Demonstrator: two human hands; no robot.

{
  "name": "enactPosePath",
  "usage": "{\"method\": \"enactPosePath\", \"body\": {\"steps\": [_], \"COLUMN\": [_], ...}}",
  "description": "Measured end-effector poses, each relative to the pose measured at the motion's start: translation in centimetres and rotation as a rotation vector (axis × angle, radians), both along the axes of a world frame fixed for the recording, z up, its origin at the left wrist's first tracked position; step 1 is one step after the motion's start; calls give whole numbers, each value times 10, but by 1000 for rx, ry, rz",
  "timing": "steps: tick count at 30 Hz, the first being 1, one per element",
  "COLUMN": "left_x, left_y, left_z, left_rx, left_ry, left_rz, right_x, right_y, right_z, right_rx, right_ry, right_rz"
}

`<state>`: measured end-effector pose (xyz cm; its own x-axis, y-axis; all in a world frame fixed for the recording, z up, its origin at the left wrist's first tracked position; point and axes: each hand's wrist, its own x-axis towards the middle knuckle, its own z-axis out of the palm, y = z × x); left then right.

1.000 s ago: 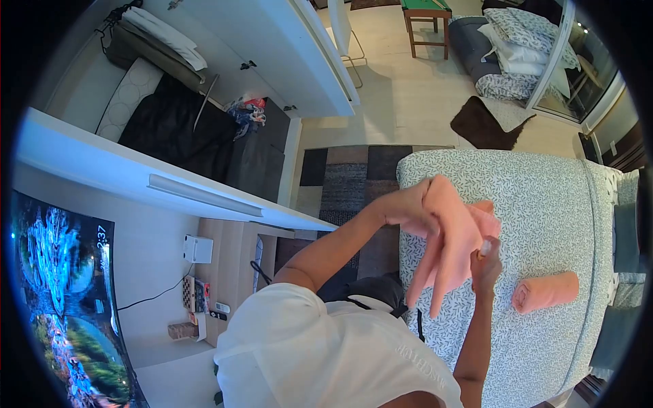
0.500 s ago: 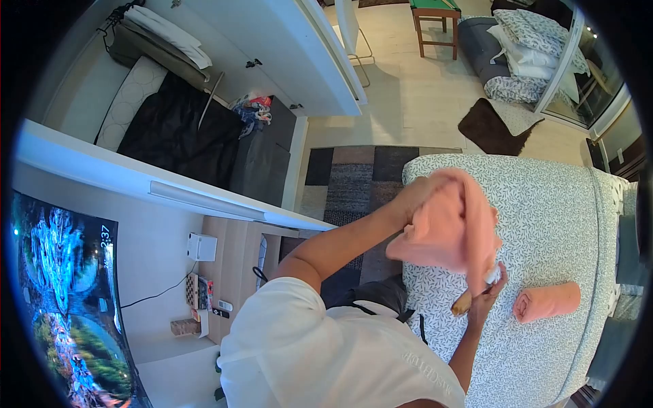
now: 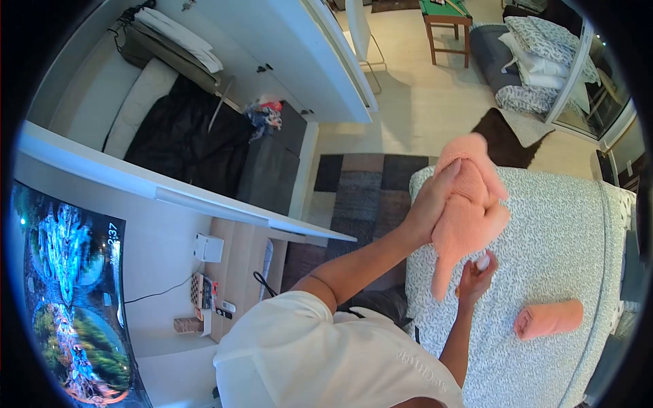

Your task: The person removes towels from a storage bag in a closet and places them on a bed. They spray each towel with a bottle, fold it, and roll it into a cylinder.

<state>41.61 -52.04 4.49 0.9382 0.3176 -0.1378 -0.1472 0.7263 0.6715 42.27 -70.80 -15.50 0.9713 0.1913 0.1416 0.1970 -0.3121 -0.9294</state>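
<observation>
left hand (image 3: 435, 204) raised above the bed edge, fingers clenched around the upper part of a pink towel (image 3: 469, 204); towel hangs bunched and crumpled from that grip, one narrow tail dangling down to approx. the level of the other hand. right hand (image 3: 476, 272) sits lower, just under the towel's bulk, fingers curled up toward the cloth w/ thumb and fingertips at its lower edge; whether it actually pinches the fabric cannot be told from this view. both forearms extend from a white t-shirt (image 3: 320, 360) at bottom centre.

towel is held in the air over the near-left part of the bed (image 3: 564, 224), which carries a leaf-print cover. a second pink towel, rolled into a tight cylinder (image 3: 547, 318), lies on the cover to the right of and below the hands, well apart from the held one.

surroundings: patchwork rug (image 3: 360, 197) on the floor left of the bed; white wardrobe (image 3: 299, 54) at top; dark sofa (image 3: 197, 136) w/ a small heap of coloured items at its end; lit screen (image 3: 68, 299) at far left showing a nature scene and a clock readout; wooden shelf (image 3: 231, 272) beside it w/ a white box, a checkered item and a remote. green-topped table (image 3: 445, 13) and stacked pillows (image 3: 537, 47) at top right.
</observation>
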Motion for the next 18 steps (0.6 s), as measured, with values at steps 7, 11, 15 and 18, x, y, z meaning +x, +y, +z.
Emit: {"method": "enactPosePath", "body": {"steps": [7, 11, 15, 18], "left_x": [-13, -17, 2, 19], "left_y": [23, 17, -22, -61], "left_z": [21, 51, 44, 95], "left_rx": [601, 885, 1015, 1549], "left_ry": [182, 116, -128, -122], "left_rz": [-35, -349, -742, -1245], "right_x": [-102, -88, 44, 54], "right_y": [-188, -253, -163, -78], "right_z": [-283, -295, -66, 178], "right_rx": [-465, -781, 190, 534], "right_ry": [497, 829, 252, -272], "right_rz": [-347, -216, -162, 403]}}
